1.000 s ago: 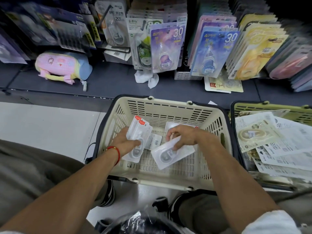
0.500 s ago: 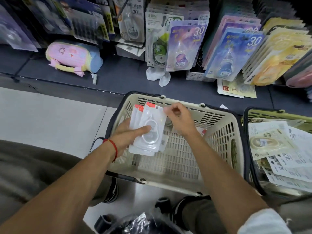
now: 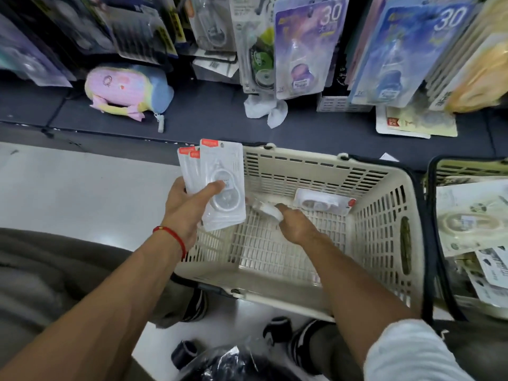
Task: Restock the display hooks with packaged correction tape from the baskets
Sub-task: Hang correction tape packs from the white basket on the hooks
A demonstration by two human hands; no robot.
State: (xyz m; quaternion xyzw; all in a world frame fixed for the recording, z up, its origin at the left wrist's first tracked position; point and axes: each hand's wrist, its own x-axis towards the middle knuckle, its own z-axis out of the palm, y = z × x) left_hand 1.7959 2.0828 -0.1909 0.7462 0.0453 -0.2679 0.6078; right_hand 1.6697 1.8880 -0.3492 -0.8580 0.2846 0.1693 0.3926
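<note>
Seen from the head camera, the left hand (image 3: 184,213) holds a fanned stack of clear, glossy plastic correction tape packs with red header strips (image 3: 220,185), thumb pressed across the front pack; three red headers show, at about ten o'clock from the frame's middle. The stack sits above the left rim of the cream slotted plastic basket (image 3: 384,229), whose floor is a grid of small holes. The right hand (image 3: 297,225) reaches into that basket, its fingers curled round a blurred clear pack (image 3: 268,209). One more clear pack with a red end (image 3: 324,202) lies flat near the far wall, at one o'clock of the right hand. A second, green-rimmed basket (image 3: 467,167) at three o'clock holds white paper-backed packs. Glossy carded tape packs hang at twelve o'clock above a dark shelf, where a pastel plush pouch (image 3: 126,89) lies.
</note>
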